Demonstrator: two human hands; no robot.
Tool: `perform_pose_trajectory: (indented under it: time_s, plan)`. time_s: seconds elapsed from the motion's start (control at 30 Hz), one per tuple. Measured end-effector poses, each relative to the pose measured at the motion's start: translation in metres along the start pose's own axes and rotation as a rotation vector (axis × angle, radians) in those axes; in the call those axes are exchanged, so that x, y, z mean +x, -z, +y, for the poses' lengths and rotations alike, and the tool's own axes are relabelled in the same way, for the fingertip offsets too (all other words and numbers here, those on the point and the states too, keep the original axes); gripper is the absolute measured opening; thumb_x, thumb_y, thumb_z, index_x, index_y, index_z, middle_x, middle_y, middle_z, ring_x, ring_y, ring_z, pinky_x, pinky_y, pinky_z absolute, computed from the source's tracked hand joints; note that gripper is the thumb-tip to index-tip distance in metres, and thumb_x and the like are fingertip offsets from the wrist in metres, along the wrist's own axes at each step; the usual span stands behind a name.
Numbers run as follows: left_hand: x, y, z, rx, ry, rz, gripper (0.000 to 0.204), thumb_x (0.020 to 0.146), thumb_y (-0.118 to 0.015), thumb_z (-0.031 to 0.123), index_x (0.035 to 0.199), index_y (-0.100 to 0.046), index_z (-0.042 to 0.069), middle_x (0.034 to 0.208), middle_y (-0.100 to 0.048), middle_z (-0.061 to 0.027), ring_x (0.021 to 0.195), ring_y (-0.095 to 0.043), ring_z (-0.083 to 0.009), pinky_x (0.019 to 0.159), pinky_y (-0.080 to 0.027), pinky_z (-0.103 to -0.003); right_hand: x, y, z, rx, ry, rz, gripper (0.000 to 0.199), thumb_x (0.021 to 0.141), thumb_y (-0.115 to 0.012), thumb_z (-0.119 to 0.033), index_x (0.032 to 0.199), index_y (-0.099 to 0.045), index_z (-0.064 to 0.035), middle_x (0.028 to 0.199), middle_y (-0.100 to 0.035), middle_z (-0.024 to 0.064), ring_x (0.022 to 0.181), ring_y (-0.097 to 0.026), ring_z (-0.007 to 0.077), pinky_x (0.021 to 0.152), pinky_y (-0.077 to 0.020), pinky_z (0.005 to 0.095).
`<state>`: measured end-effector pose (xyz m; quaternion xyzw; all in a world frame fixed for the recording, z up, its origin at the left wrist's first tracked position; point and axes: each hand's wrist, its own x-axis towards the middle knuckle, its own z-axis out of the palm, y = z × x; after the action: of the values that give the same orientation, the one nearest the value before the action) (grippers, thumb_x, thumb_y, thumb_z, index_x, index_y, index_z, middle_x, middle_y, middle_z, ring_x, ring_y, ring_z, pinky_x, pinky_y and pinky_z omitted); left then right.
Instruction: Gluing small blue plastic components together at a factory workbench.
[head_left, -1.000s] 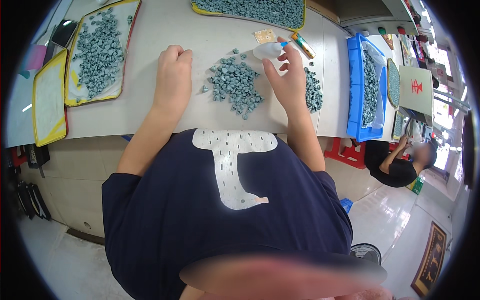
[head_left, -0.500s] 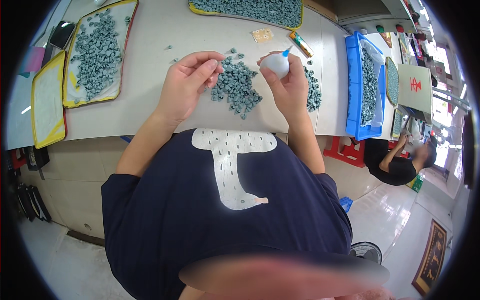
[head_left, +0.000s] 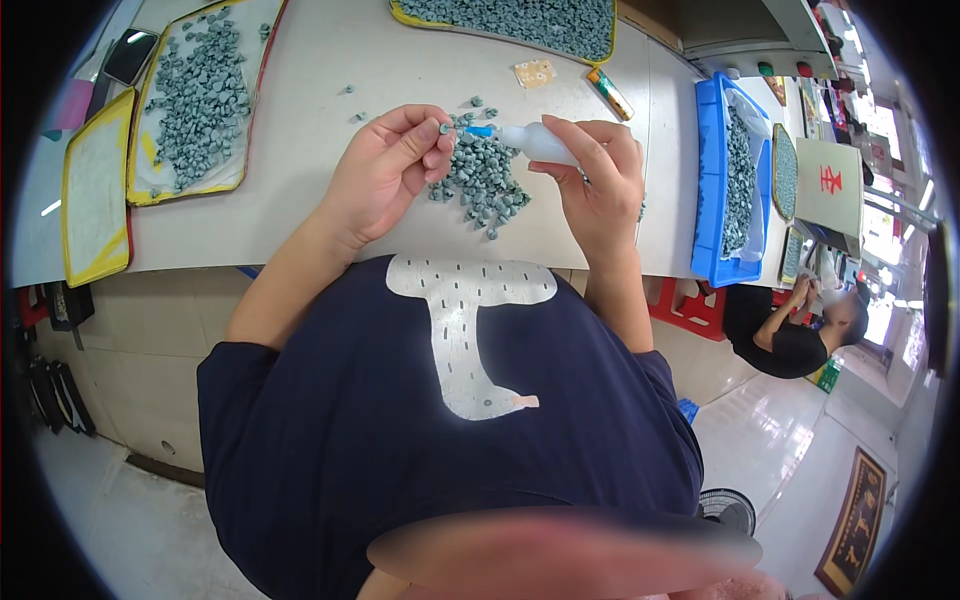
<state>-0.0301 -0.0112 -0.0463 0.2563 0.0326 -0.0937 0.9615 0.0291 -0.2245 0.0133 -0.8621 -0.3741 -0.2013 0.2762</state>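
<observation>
My left hand (head_left: 375,170) pinches a small grey-green piece (head_left: 445,129) between thumb and fingertips. In my right hand (head_left: 603,190) lies a white squeeze bottle (head_left: 545,145) with a blue nozzle. It is tilted sideways, its tip pointing left, close to the pinched piece; whether they touch I cannot tell. Below and between both hands, a loose pile of similar grey-green pieces (head_left: 485,190) covers part of the table. My right hand mostly hides a second group of pieces behind it.
Left stand a yellow-rimmed tray of pieces (head_left: 133,165), a yellow-edged board (head_left: 95,190) and a phone (head_left: 131,57). Another filled tray (head_left: 520,45) lies at the far side, near a patterned packet (head_left: 535,73) and an orange-green tube (head_left: 609,93). Right are a blue bin (head_left: 708,180) and a seated person (head_left: 790,330).
My right hand has turned the bottle from nozzle-up to pointing left and brought its tip to my left fingers. The piece in my left hand now shows.
</observation>
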Motion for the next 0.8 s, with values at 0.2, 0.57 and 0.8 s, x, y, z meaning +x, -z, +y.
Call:
perform_pose_trajectory:
  time_s: [0.2, 0.57, 0.8]
  plan:
    - [-0.005, -0.002, 0.005, 0.020, 0.006, 0.042, 0.015, 0.096, -0.053, 0.010, 0.103, -0.058, -0.002, 0.084, -0.058, -0.0046, 0.069, -0.047, -0.0090, 0.063, -0.041, -0.023, 0.003, 0.002, -0.009, -0.122, 0.038, 0.002, 0.044, 0.057, -0.081, -0.008, 0.100, -0.071, -0.0151, 0.086, -0.062, -0.0012, 0.079, -0.057, 0.0155, 0.072, -0.0389, 0.0299]
    - [-0.010, -0.005, 0.006, 0.197, 0.007, 0.120, 0.015, 0.095, -0.054, 0.010, 0.103, -0.059, -0.002, 0.084, -0.059, -0.0044, 0.070, -0.049, -0.0075, 0.064, -0.042, -0.022, 0.008, 0.013, -0.022, -0.256, 0.116, 0.025, 0.040, 0.058, -0.080, -0.012, 0.096, -0.072, -0.0180, 0.086, -0.062, -0.0029, 0.082, -0.056, 0.0156, 0.075, -0.0359, 0.0311]
    - [-0.009, -0.006, 0.003, 0.127, -0.003, 0.081, 0.014, 0.094, -0.054, 0.009, 0.104, -0.059, -0.001, 0.087, -0.061, -0.0051, 0.071, -0.051, -0.0078, 0.066, -0.044, -0.023, 0.000, 0.011, -0.004, 0.193, -0.262, 0.076, 0.040, 0.068, -0.076, 0.001, 0.105, -0.066, -0.0079, 0.093, -0.064, 0.0043, 0.087, -0.062, 0.0176, 0.076, -0.0479, 0.0305]
